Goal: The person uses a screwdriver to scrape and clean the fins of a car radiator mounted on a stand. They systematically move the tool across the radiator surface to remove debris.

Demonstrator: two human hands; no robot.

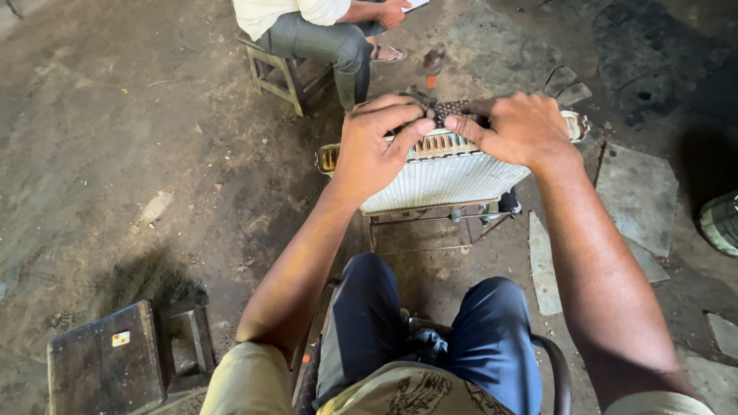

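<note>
Left hand (374,146): grip pinched on a dark perforated strip (453,110), thumb pressing its near end.
Right hand (516,127): fingers flat over the strip, holding it down against the top.
Radiator (446,178): upright on a metal stand (430,219) before the knees, so its top edge faced up.
Nearby: seated person (323,34) on a wooden stool (278,75); dark box (104,367) on the floor.
</note>
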